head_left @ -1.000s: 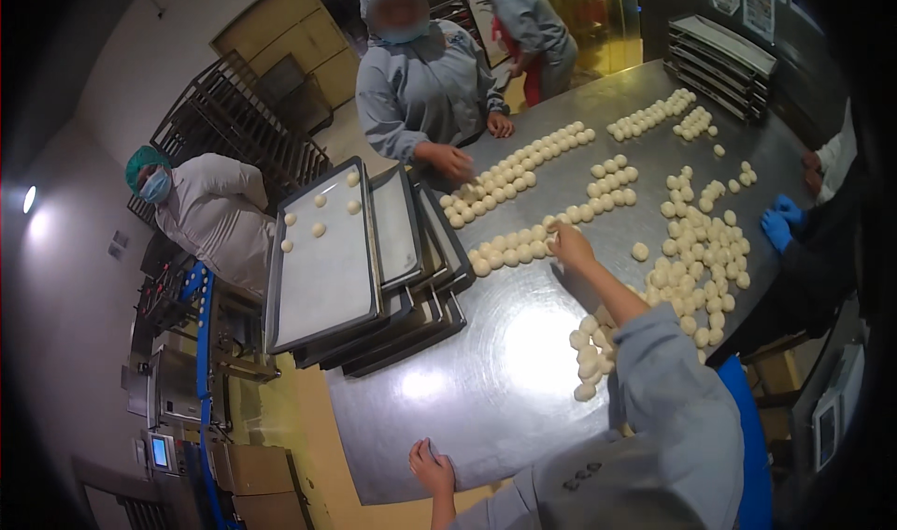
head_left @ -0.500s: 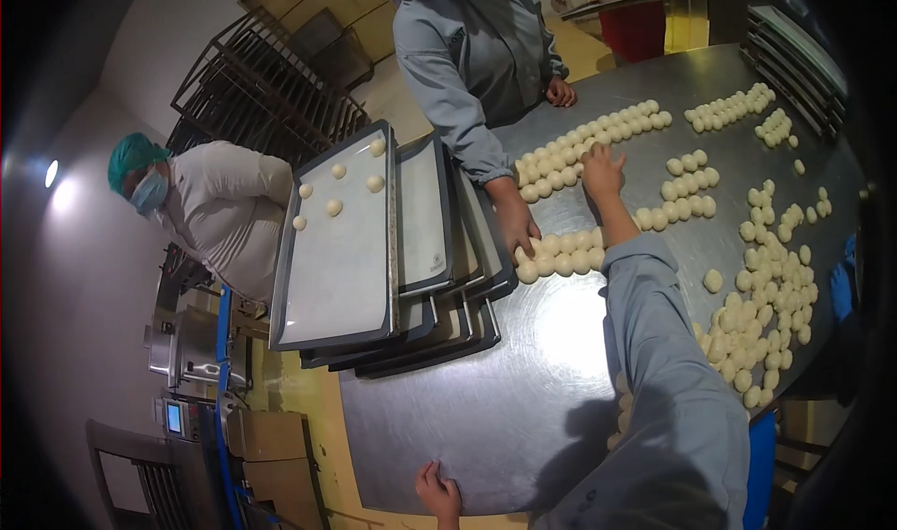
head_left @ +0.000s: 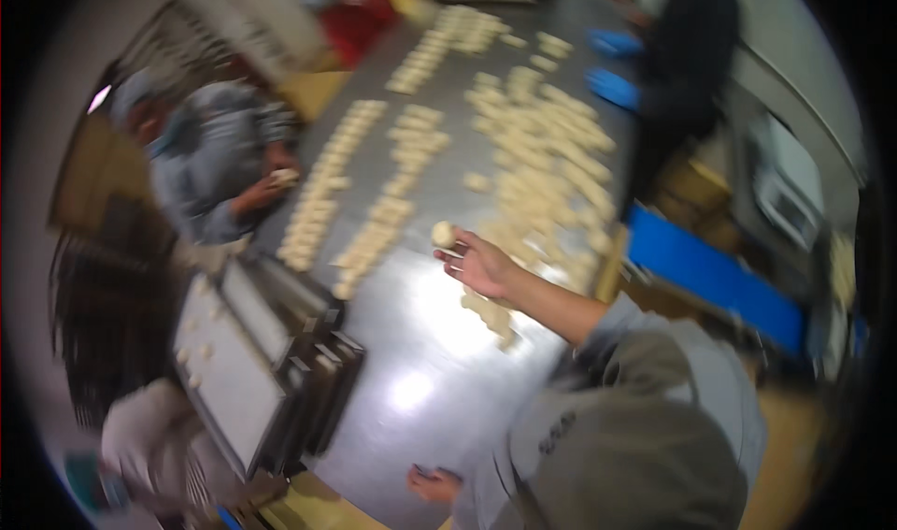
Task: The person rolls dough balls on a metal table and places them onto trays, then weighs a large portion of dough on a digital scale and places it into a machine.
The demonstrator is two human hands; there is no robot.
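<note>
A round, pale dough ball [head_left: 444, 235] is held at the fingertips of my right hand [head_left: 481, 266], raised over the middle of the metal table [head_left: 402, 418]. To its left lie two long rows of dough balls, the nearer row [head_left: 378, 231] and the farther row [head_left: 322, 189]. A large loose heap of dough balls [head_left: 542, 156] spreads beyond and to the right, with a smaller group partly under my right wrist. My left hand [head_left: 434, 484] is low, by the table's near edge, holding nothing, its fingers loosely bent and apart. Motion blurs much of the picture.
Stacked trays [head_left: 238, 371], the top one lined and carrying several dough balls, stand at the table's left corner. A co-worker in grey [head_left: 220, 156] holds a dough piece at the left. Blue gloves [head_left: 612, 86] show across the table. A blue panel [head_left: 715, 278] is at the right.
The view has swung to the right. My right hand has left the rows and now holds a dough ball. The co-worker's hands have come off the table with a dough piece.
</note>
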